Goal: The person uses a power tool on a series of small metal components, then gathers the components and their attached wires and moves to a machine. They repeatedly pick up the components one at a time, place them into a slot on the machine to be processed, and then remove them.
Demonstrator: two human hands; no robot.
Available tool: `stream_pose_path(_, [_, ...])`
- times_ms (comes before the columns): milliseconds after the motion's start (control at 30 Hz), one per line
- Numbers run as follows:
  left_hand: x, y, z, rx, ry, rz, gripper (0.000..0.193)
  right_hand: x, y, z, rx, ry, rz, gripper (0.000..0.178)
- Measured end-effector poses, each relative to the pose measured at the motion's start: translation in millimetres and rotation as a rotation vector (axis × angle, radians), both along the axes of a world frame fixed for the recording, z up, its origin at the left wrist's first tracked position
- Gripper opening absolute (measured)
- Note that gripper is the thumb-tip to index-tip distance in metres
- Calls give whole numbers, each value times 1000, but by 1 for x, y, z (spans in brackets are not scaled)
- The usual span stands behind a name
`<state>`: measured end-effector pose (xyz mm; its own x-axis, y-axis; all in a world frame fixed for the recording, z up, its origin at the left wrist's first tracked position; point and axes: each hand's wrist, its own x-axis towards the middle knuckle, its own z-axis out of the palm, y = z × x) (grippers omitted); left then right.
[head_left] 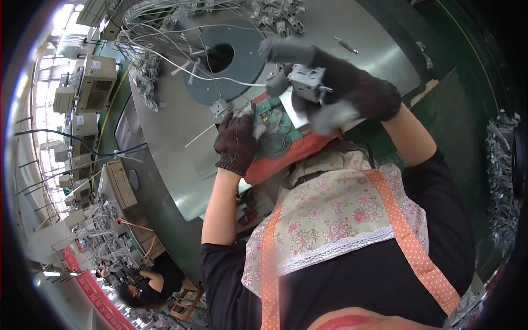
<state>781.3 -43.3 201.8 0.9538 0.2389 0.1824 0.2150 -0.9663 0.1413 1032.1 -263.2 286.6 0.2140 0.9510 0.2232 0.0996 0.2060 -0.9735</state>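
Observation:
My right hand (344, 88), in a dark knitted glove with grey fingertips, holds a small silver metal box-shaped part (307, 81) above the table's near edge. Its fingers are partly blurred. A thin white cable (242, 82) runs leftward from beside that part. My left hand (236, 142), gloved alike, is at the left side of a teal fixture (268, 116) with its fingers bent; what lies under its fingertips is hidden. Just past those fingertips a small silver metal piece (218, 108) hangs on a thin wire.
A grey disc (206, 91) with a dark round hole lies on the metal table (181, 159). White cables (159, 27) with metal ends pile up at the back. A screwdriver-like tool (346, 45) lies at the back right. Red padding (286, 159) edges the fixture. Another person (148, 286) sits lower left.

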Motion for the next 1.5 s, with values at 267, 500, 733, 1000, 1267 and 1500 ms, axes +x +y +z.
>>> stream_pose_path(267, [1, -4, 4, 49, 59, 20, 48, -39, 12, 35, 111, 722, 198, 55])
stream_pose_path(500, [2, 3, -5, 0, 37, -22, 63, -61, 12, 34, 115, 754, 248, 47])
stream_pose_path(733, [4, -6, 8, 5, 56, 21, 51, -69, 2, 30, 173, 783, 137, 53])
stream_pose_path(1000, [4, 4, 1, -28, 102, 25, 78, -75, -3, 37, 244, 909, 148, 73])
stream_pose_path(1267, [7, -7, 15, -76, 3, -113, 31, -72, -7, 43, 281, 878, 343, 70])
stream_pose_path(1500, [4, 6, -3, -80, 73, -22, 30, -79, -3, 43, 224, 863, 216, 67])
